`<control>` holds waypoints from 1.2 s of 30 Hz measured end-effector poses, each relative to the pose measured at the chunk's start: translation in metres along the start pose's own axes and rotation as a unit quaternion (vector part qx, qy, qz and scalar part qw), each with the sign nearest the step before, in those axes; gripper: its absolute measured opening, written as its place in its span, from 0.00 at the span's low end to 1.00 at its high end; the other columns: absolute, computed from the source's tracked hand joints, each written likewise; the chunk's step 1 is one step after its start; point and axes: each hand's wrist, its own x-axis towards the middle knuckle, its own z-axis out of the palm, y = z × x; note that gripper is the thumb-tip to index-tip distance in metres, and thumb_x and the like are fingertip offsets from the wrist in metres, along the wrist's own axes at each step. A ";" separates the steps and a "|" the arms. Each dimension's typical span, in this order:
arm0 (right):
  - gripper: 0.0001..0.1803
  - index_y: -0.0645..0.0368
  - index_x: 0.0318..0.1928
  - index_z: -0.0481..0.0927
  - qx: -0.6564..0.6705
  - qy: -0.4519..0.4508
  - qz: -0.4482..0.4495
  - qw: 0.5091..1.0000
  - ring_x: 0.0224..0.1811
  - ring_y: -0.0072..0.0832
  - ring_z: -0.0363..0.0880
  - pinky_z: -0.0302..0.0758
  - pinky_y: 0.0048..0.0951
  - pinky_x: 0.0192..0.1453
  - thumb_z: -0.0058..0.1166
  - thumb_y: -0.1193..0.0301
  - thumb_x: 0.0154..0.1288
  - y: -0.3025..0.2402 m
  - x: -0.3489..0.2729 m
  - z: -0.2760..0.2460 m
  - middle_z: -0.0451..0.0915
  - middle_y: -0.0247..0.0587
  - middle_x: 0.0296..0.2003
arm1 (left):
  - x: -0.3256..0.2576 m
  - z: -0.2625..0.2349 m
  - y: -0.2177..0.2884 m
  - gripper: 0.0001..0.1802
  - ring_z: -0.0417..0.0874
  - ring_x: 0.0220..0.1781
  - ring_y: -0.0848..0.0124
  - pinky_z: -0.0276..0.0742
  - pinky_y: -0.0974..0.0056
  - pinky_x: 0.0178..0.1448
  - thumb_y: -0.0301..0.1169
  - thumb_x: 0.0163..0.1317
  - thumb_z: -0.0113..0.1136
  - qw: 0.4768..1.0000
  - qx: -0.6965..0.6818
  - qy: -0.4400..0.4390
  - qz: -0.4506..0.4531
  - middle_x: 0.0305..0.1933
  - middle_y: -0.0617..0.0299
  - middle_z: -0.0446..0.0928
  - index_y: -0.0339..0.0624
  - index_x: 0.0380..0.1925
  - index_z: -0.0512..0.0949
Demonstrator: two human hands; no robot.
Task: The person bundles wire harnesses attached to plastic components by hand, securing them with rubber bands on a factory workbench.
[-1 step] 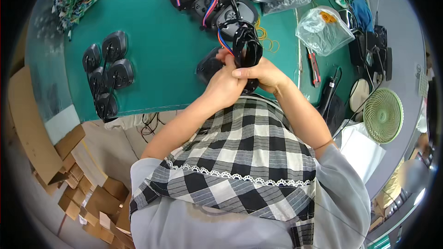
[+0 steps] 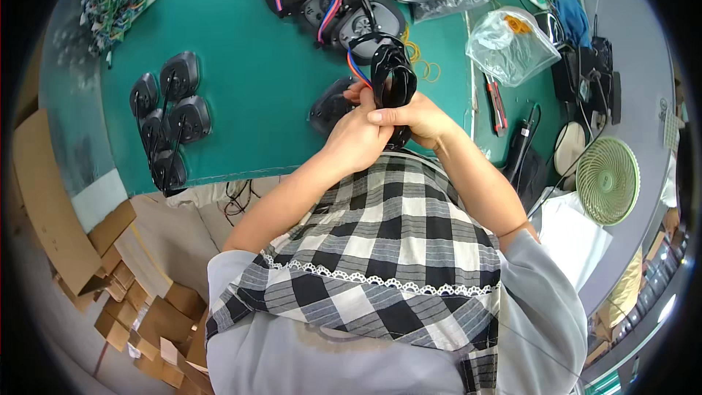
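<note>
Grips a black coil [image 2: 395, 77] between left hand [image 2: 355, 130] and right hand [image 2: 424, 118], just above the near edge of the green table [image 2: 248, 102] and close in front of the checked apron [image 2: 409, 241]. Clasps the coil's lower part from the right, with the right thumb laid leftward over the left hand. Holds the same part from the left with bent left fingers, close against the right hand. Cannot tell the exact placing of the hidden fingertips. Shows red and blue wires [image 2: 357, 69] at the coil's upper left, and a dark housing [image 2: 329, 106] on the table, partly behind the left hand. Has a pile of housings [image 2: 374, 25] beyond the coil, with yellow bands [image 2: 433, 71] to the right. Has five black housings [image 2: 191, 118] grouped at far left, and a clear bag [image 2: 504, 51], a red cutter [image 2: 497, 110] and a green fan [image 2: 608, 181] on the right.
</note>
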 end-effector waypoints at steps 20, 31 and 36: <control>0.13 0.59 0.38 0.71 0.253 0.137 -0.030 0.957 0.26 0.33 0.74 0.71 0.39 0.40 0.58 0.71 0.52 0.023 -0.089 -0.047 0.70 0.36 0.22 | 0.092 0.006 -0.058 0.09 0.83 0.38 0.61 0.77 0.62 0.41 0.35 0.62 0.57 0.970 0.167 0.034 0.175 0.36 0.59 0.80 0.43 0.36 0.81; 0.12 0.61 0.39 0.73 0.310 0.170 -0.051 0.934 0.28 0.33 0.77 0.74 0.36 0.39 0.59 0.72 0.54 0.025 -0.072 -0.052 0.76 0.41 0.31 | 0.145 0.028 -0.068 0.11 0.80 0.42 0.60 0.79 0.56 0.40 0.37 0.59 0.59 0.899 0.353 0.075 0.248 0.40 0.56 0.71 0.43 0.34 0.74; 0.13 0.63 0.40 0.74 0.242 0.219 -0.057 0.943 0.33 0.35 0.82 0.78 0.35 0.40 0.59 0.74 0.53 0.009 -0.061 -0.039 0.76 0.48 0.49 | 0.098 0.012 -0.032 0.09 0.79 0.31 0.60 0.73 0.58 0.34 0.33 0.64 0.56 0.979 -0.039 0.111 0.169 0.28 0.53 0.74 0.39 0.34 0.70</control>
